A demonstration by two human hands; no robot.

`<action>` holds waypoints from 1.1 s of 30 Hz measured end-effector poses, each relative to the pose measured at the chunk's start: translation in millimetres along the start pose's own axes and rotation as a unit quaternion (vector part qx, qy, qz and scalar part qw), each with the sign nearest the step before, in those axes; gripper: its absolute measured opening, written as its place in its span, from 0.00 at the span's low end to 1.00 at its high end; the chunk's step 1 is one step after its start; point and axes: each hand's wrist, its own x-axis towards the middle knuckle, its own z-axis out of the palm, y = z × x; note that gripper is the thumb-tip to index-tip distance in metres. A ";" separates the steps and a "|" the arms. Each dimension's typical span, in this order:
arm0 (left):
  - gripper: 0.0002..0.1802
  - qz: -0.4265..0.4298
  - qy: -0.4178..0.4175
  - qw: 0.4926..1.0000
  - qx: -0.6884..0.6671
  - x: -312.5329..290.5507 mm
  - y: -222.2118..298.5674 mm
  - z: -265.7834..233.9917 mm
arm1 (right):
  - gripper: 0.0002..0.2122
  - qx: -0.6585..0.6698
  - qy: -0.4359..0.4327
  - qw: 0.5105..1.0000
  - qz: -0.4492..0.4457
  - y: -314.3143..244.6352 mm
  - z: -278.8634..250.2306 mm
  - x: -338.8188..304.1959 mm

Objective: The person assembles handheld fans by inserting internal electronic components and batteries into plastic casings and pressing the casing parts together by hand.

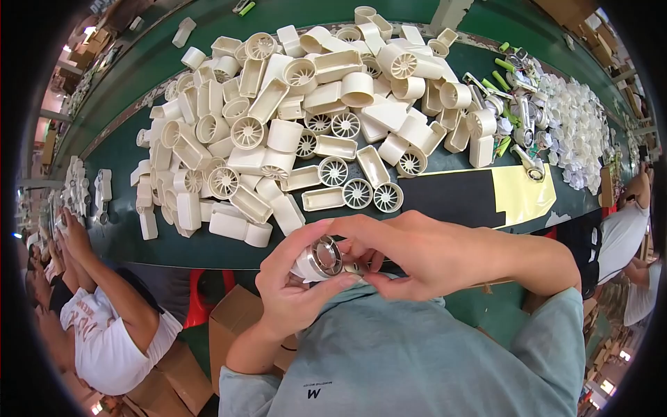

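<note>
My left hand [292, 288] is wrapped around a white fan unit [321, 260] with a shiny chrome ring and a dark round opening, held up close to my body over the table's near edge. The fingers of my right hand [410, 250] are bent and pinch at the right side of the same fan unit, where a narrow metallic part shows between both hands. My right fingertips partly hide that spot. Just beyond my hands lies a big heap of cream plastic fan housings [248, 132], each with a round spoked end and a boxy handle shell.
A black sheet [448, 199] and a yellow sheet [524, 194] lie right of the heap, with a chrome-ringed part [534, 171] on the yellow one. Farther right are green-and-white assemblies [517, 115] and clear plastic pieces [573, 125]. A person in white [114, 333] sits at left near a red stool [201, 299].
</note>
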 end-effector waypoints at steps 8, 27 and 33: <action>0.40 0.078 0.059 0.991 0.088 16.9 2.2 10.4 | 0.36 -0.191 0.148 0.966 -0.087 8.6 14.2 10.0; 0.40 0.002 0.054 0.999 -0.009 49.1 -12.4 11.4 | 0.39 -0.208 0.120 0.970 -0.022 13.9 -16.4 19.5; 0.40 0.000 0.078 0.997 0.002 54.7 -14.6 16.7 | 0.35 -0.279 0.173 0.945 -0.001 16.8 -13.3 21.4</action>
